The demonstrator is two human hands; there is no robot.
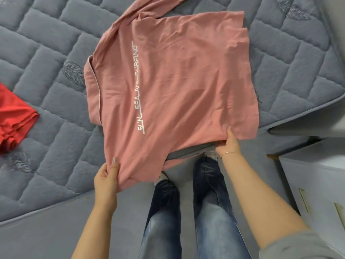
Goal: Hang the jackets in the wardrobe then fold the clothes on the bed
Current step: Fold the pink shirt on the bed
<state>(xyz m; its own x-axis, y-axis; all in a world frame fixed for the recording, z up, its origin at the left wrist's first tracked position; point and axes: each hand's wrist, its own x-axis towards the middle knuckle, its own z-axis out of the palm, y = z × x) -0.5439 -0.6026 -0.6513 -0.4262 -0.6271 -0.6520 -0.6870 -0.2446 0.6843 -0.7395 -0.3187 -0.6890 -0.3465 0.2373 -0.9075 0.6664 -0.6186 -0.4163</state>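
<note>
Pinching the pink shirt's (173, 86) near hem, both hands (106, 178) (228, 143) hold it over the bed (46, 62).

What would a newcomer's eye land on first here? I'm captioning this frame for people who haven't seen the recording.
First the pink shirt, spread mid-frame over the grey quilted bed, white lettering running across it. The left hand and right hand each pinch its near edge. A red garment lies at the far left edge.

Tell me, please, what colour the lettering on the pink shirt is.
White lettering, clearest in the head view.
</note>
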